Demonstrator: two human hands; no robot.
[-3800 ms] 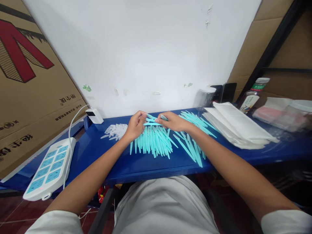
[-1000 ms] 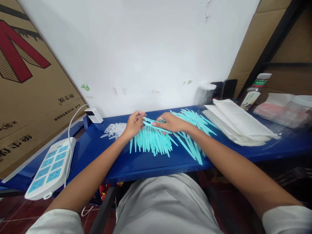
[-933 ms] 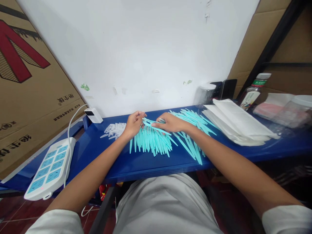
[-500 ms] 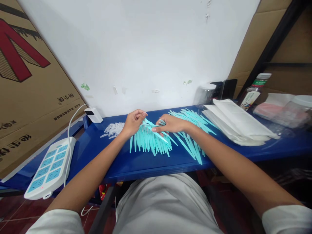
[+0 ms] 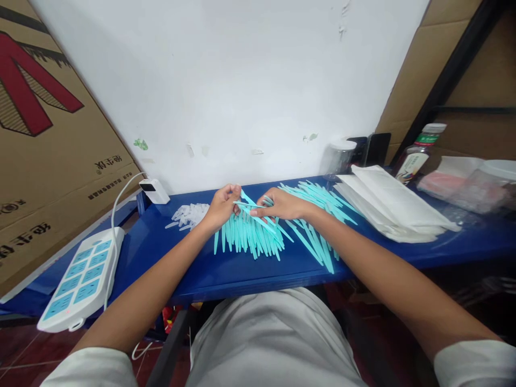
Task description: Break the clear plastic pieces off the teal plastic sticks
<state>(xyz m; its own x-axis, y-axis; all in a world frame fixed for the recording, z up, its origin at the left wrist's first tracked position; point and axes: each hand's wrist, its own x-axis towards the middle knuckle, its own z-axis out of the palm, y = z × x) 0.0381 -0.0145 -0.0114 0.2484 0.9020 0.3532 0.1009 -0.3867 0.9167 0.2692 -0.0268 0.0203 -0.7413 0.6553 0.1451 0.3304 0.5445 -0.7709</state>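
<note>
My left hand (image 5: 223,207) is closed in a pinch at the upper end of a slim, tapered turquoise plastic stick (image 5: 263,223). My right hand (image 5: 278,203) is closed around several such sticks, their ends poking out between thumb and fingers toward my left hand. Beneath both hands lies a pile of turquoise sticks (image 5: 252,239), roughly side by side with their narrow ends toward me. A second, looser heap of turquoise sticks (image 5: 322,199) spreads beyond and under my right forearm. Just left of my left hand is a heap of small clear plastic pieces (image 5: 187,215).
On the blue table (image 5: 242,282), a white power strip (image 5: 80,279) and a small white device (image 5: 155,191) stand left. White paper bags (image 5: 399,204), a clear jar (image 5: 338,158) and a bottle (image 5: 419,150) sit right. A white wall (image 5: 242,97) rises behind.
My left hand has shifted slightly to the right, and the stick in its pinch has turned a little. My right hand has stayed nearly in place.
</note>
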